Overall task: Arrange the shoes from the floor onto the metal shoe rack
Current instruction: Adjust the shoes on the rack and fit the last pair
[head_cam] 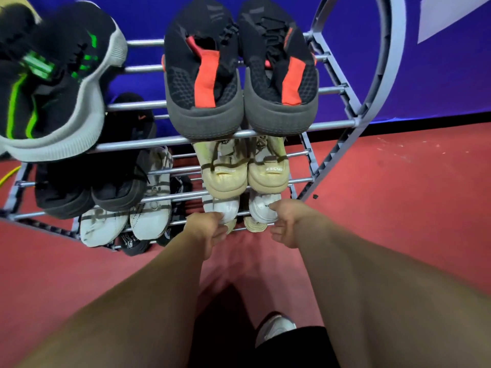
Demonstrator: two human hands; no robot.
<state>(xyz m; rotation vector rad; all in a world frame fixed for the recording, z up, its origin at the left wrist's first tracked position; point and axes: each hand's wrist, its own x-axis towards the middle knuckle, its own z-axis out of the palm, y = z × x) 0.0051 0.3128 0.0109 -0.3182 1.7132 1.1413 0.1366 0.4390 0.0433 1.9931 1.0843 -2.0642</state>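
Red floor [398, 208], blue wall [372, 75] behind. Metal shoe rack [332, 124] stands against the wall, several tiers of rails, seen from above.

- Top tier: black-and-green shoe [53, 102] at left, black-and-red pair [204, 102] at centre, heels out over the front rail.
- Second tier: dark shoes at left, beige pair [225, 179] at right.
- Third tier: white shoes at left; white pair [261, 208] at right, under the beige pair, heels at the front rail.
- Lowest level: bits of dark and beige shoes; too hidden to count.

Left hand [210, 229] has its fingers curled on the heel of one shoe of the white pair. Right hand [288, 221] pinches the other heel, thumb on top.

Progress, as judged: nearly done. No loose shoes show on the floor; the only other shoe in view is on the person's own foot. What remains looks like seating this pair.

Room: beige heels overhang just above the knuckles, rails close above and below. Open floor lies in front and to the right; the rack's side frame stands well apart.
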